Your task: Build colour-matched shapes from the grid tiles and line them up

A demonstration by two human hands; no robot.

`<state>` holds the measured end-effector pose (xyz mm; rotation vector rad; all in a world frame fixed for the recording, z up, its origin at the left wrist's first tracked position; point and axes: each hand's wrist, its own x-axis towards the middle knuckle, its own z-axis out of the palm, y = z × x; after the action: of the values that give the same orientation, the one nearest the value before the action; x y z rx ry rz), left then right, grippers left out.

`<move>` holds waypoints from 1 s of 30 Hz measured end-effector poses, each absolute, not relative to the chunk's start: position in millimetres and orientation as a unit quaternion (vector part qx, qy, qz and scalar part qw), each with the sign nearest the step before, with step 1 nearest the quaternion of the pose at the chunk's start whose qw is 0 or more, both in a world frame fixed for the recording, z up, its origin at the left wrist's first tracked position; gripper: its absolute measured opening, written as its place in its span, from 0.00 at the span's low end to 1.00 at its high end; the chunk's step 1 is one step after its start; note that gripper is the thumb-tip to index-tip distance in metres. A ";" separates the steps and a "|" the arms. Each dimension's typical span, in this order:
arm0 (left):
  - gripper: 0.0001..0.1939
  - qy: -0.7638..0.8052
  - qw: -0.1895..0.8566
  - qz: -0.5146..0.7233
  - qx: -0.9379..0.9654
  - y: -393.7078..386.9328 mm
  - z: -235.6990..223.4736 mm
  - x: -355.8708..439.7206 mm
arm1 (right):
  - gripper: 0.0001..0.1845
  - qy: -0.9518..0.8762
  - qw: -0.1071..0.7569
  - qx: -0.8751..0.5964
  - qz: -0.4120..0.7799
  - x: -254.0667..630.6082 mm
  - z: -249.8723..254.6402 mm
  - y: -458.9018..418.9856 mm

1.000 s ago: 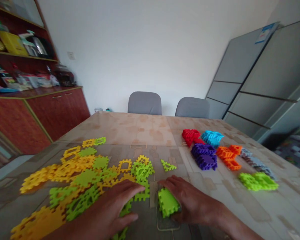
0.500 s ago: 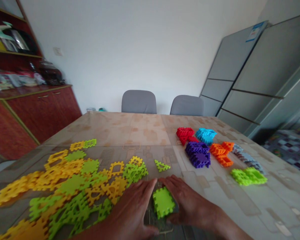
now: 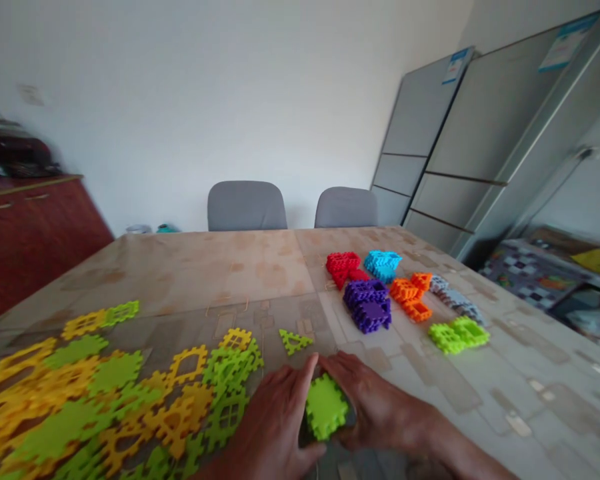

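Between my two hands at the near edge of the table is a stack of lime-green square building tiles (image 3: 326, 407) with toothed edges. My left hand (image 3: 278, 420) presses along the stack's left side, its thumb at the near corner. Curled around the right side is my right hand (image 3: 375, 403), fingers at the far edge and thumb near the front. The fingertips of both hands almost meet beyond the tiles. Just past them lies a lime-green triangular tile (image 3: 295, 342). Left of my left hand, loose green tiles (image 3: 233, 367) overlap one another.
A spread of mixed yellow tiles (image 3: 180, 417) and green ones covers the left. To the right stand sorted stacks: red (image 3: 343, 265), light blue (image 3: 383, 263), purple (image 3: 367, 305), orange (image 3: 411, 297), grey (image 3: 455, 300) and lime green (image 3: 459, 335). Two grey chairs (image 3: 247, 207) stand behind the table.
My view has turned to the right, so the table's contents appear shifted left. Both hands have closed in on the green stack, the left one now against its side.
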<state>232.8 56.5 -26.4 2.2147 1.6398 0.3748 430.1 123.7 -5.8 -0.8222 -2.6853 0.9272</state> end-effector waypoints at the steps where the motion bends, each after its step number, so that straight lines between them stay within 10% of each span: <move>1: 0.50 0.571 0.175 0.141 0.789 60.5 -26.4 240.6 | 0.49 -0.903 0.088 -0.286 0.310 438.5 -5.4 125.4; 30: 0.42 0.500 0.226 0.150 0.822 66.5 -16.4 249.2 | 0.52 -0.747 0.084 -0.654 0.083 435.1 -12.6 76.6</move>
<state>249.2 66.5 -16.4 2.2667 1.3788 0.4130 435.1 76.6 -12.6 -1.9519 -2.2288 0.2484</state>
